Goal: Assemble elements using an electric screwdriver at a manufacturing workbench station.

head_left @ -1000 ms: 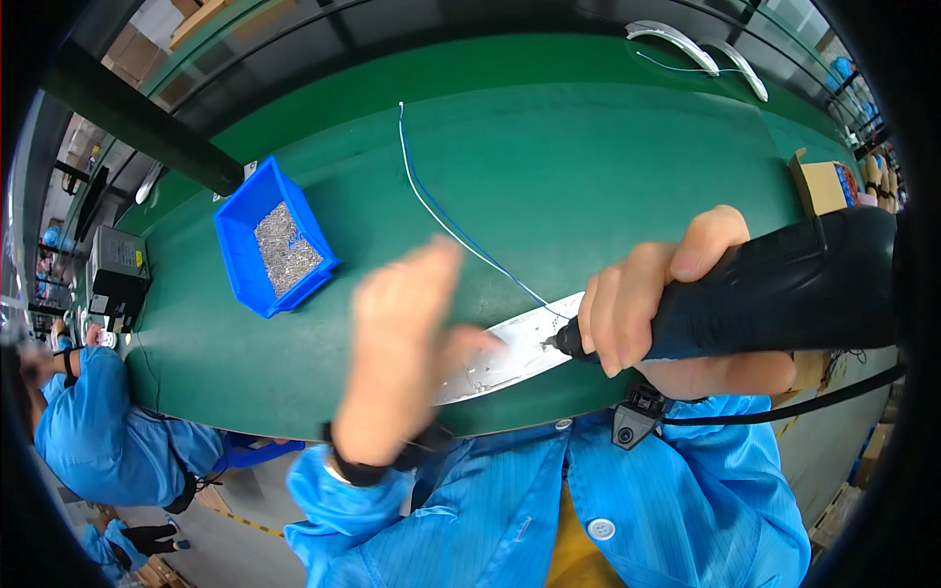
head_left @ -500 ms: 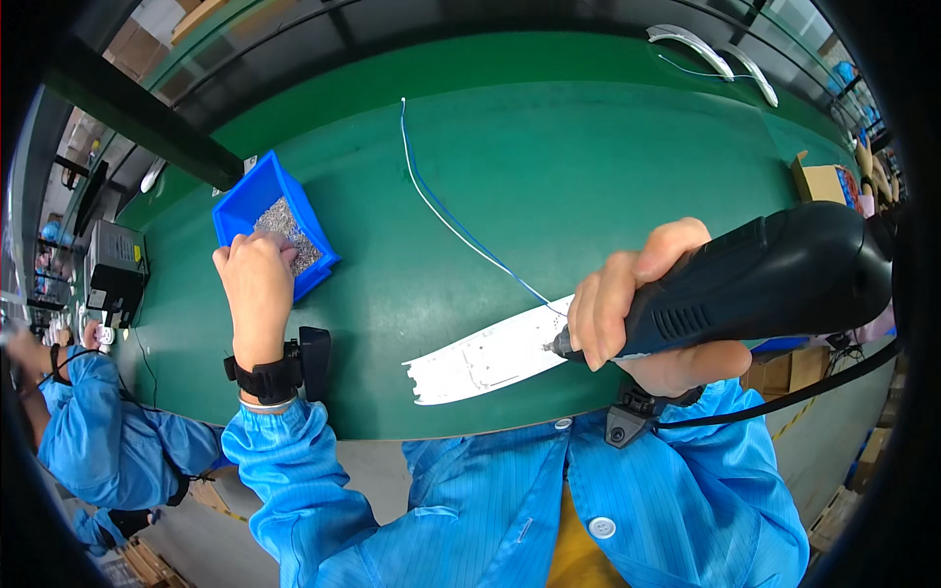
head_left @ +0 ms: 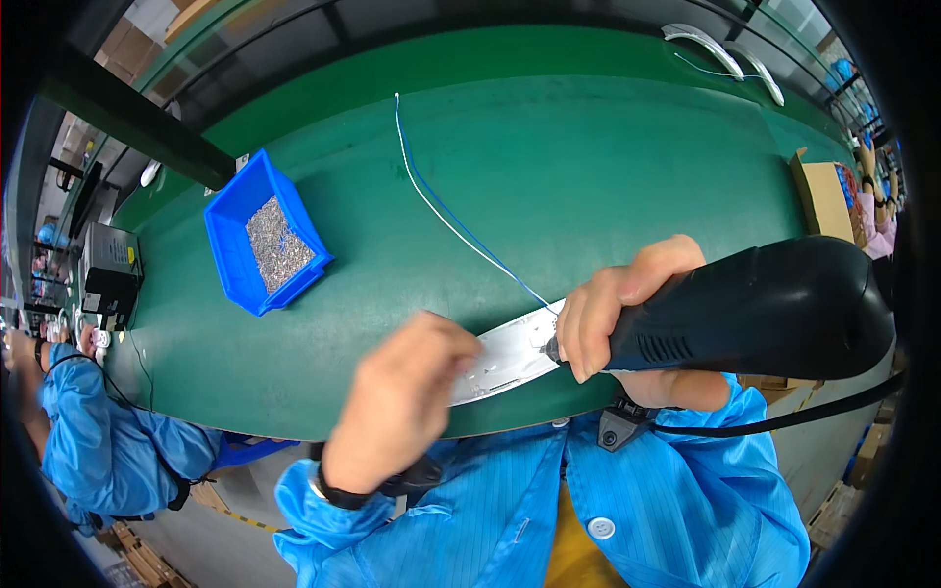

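The right hand (head_left: pixel 593 323) is gripping a black power tool (head_left: pixel 755 314) around its nose, while the left hand (head_left: pixel 402 392) is hovering over or resting on the left part of a white curved strip (head_left: pixel 510 358); its fingers are curling inward, and I am not able to tell whether they are pinching anything. The two hands are standing apart, with the strip lying between them near the front edge of the green table (head_left: pixel 588 176). Regarding progress, I am judging the work to be underway and not finished: the tool's tip is standing at the strip's right part, whether touching or just above I cannot tell, and a blue-and-white cable (head_left: pixel 451 223) is already running from that end. Which spots on the strip are done is not showing, the hands hiding both ends; the remainder is therefore staying unconfirmed. The strip's long axis is slanting from near left to far right, its right end pointing toward the right hand; the tool is pointing left. Farther left, a blue bin (head_left: pixel 230 240) is holding many small silvery parts (head_left: pixel 279 245). At far right, white curved pieces (head_left: pixel 706 47) are lying by the table's far edge.
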Demonstrator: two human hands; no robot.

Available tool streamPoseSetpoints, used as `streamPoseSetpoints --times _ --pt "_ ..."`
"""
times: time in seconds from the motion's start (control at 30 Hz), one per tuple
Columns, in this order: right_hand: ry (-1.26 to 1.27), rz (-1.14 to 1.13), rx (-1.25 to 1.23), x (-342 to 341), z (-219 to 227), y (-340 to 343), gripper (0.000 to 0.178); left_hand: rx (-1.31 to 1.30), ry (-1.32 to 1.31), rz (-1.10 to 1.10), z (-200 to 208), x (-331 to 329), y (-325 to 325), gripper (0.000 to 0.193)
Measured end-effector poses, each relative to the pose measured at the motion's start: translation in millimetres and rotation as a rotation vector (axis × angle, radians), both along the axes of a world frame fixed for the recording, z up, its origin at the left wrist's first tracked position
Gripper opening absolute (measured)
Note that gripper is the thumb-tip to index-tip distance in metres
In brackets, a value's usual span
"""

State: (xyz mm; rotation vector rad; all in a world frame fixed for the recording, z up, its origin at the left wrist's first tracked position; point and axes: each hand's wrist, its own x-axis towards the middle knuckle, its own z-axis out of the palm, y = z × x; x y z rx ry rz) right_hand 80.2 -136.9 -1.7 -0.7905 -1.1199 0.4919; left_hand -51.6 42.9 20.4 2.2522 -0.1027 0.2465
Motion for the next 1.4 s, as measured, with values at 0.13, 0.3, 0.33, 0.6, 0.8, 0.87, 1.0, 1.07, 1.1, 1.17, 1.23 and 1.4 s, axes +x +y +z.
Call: streamPoseSetpoints --times 0.13,0.3,0.33,0.6,0.8,0.87,1.0,1.07,1.1,1.17,1.23,1.4 --pt "0.012 0.022 -0.050 -2 5 0 0.073 -0.008 -0.051 -0.014 -26 1 -22 0.013" --pt "-0.031 0.052 -0.091 2 4 -3 0.071 0.101 -0.132 0.041 -34 3 -27 0.012" --pt "-0.030 0.055 -0.093 2 4 1 0.071 0.100 -0.131 0.044 -34 3 -27 0.012" --pt "-0.097 -0.021 0.086 -5 1 10 0.070 0.100 -0.093 0.067 -30 4 -28 0.017" --pt "-0.201 0.087 -0.022 13 -3 3 0.070 0.184 -0.119 0.055 -29 3 -33 0.011" --pt "-0.053 -0.051 -0.036 -4 7 0 0.070 0.241 -0.138 0.045 -28 5 -35 0.011" --pt "0.081 -0.008 0.278 -2 19 7 0.069 0.321 -0.156 0.015 -25 9 -42 0.012" --pt "0.013 0.124 0.309 7 23 7 0.070 0.311 -0.186 0.001 -26 10 -48 0.012" --pt "-0.013 0.117 0.279 8 21 5 0.070 0.297 -0.216 -0.013 -27 12 -49 0.012" --pt "-0.039 0.098 0.250 9 20 -2 0.070 0.304 -0.221 -0.017 -27 14 -51 0.012" --pt "-0.049 0.117 0.187 10 20 -5 0.071 0.317 -0.221 -0.009 -28 14 -52 0.011" --pt "-0.023 0.098 0.061 5 27 -15 0.072 0.400 -0.225 0.047 -31 14 -60 0.013"
